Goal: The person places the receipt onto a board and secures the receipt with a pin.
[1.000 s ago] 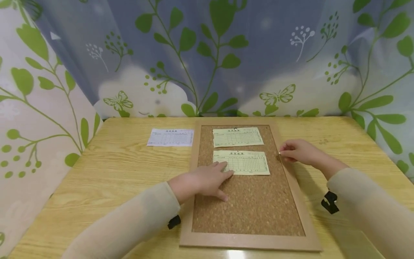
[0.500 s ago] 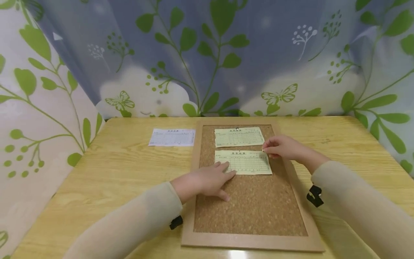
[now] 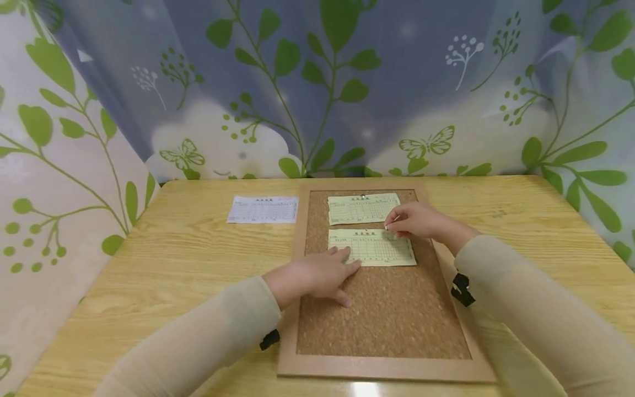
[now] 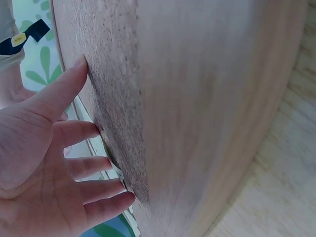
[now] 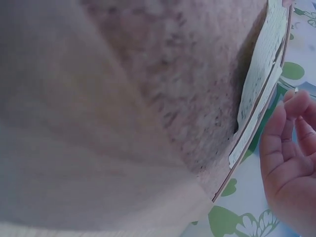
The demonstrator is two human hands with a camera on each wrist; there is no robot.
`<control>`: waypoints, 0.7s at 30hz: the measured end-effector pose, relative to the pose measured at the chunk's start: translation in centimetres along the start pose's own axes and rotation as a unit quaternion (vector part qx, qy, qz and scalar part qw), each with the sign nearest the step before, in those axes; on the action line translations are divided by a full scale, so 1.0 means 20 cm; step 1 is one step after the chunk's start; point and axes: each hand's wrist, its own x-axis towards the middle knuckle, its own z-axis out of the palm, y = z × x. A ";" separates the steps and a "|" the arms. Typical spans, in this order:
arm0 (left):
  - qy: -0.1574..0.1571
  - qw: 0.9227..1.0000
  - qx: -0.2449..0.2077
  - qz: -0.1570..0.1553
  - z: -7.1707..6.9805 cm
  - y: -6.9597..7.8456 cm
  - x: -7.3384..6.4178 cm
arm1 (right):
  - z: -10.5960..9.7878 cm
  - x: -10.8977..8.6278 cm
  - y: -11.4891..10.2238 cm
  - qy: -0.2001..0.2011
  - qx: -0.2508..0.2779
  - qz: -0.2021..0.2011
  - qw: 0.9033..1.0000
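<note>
A wood-framed cork board (image 3: 382,325) lies on the table with two yellow printed form slips on it. The upper yellow slip (image 3: 354,211) has a silver thumbtack (image 3: 362,196) at its top edge. My left hand (image 3: 319,277) rests with spread fingers on the lower yellow slip (image 3: 379,253) and the bare cork; its fingertips (image 4: 118,201) also show in the left wrist view. My right hand (image 3: 414,219) pinches a small thumbtack (image 5: 296,90) between thumb and forefinger, just above the lower slip's top edge. Most of that tack is hidden by the fingers.
A white printed form slip (image 3: 263,210) lies on the wooden table (image 3: 198,248) left of the board. The board's raised frame (image 3: 387,368) runs around the cork. A leaf-patterned curtain (image 3: 317,110) hangs behind the table.
My right hand has moved left, from the board's right frame to above the lower yellow slip, carrying the thumbtack. The left hand has stayed on the slip.
</note>
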 end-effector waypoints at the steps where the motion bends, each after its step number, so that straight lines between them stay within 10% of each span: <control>1: 0.000 1.000 0.000 0.000 0.00 0.00 0.00 | 0.00 0.00 0.00 -0.003 0.000 -0.001 1.000; 21: -0.002 1.000 0.011 -0.004 0.02 -0.01 0.00 | 0.05 0.14 -0.08 -0.063 0.006 0.039 0.997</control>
